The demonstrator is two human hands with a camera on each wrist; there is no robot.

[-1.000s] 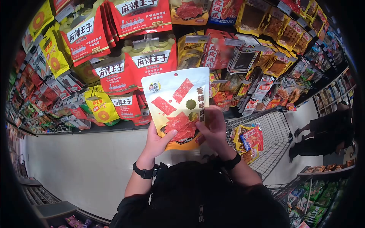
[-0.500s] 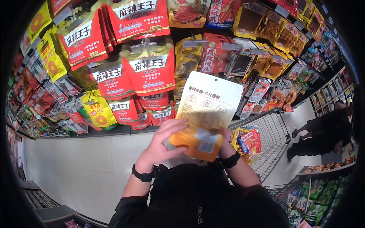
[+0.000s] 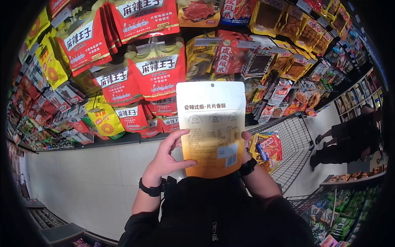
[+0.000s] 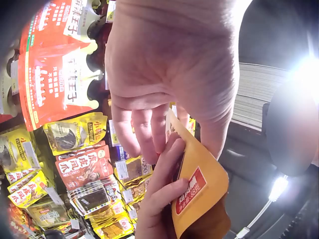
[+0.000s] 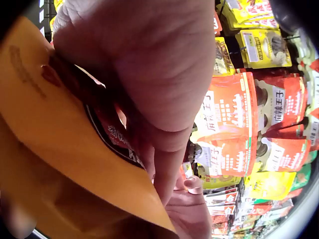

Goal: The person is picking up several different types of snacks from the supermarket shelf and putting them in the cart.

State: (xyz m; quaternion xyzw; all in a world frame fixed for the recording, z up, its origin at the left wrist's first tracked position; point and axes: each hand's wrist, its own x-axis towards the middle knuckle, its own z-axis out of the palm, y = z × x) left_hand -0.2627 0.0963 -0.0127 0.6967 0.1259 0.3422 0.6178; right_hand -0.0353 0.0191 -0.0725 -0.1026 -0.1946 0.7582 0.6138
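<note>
I am seeing a smooth, matt plastic pouch (image 3: 210,123); glossy plastic packets (image 3: 158,74) are shining at eleven o'clock, a metal wire cart (image 3: 297,138) at three.

- The right hand (image 5: 142,64) grips an orange pouch (image 5: 50,144), with its fingers lying against the printed face.
- Just below its fingertips — the left hand (image 5: 192,211).
- Beyond the hand hang red packets (image 5: 232,129) — and above them, yellow packets (image 5: 259,47).

Snack-hung shelves (image 3: 123,78), wire cart (image 3: 294,144), pale floor (image 3: 82,181)

Right hand (image 3: 246,143) mostly behind pouch (image 3: 211,123)
</note>
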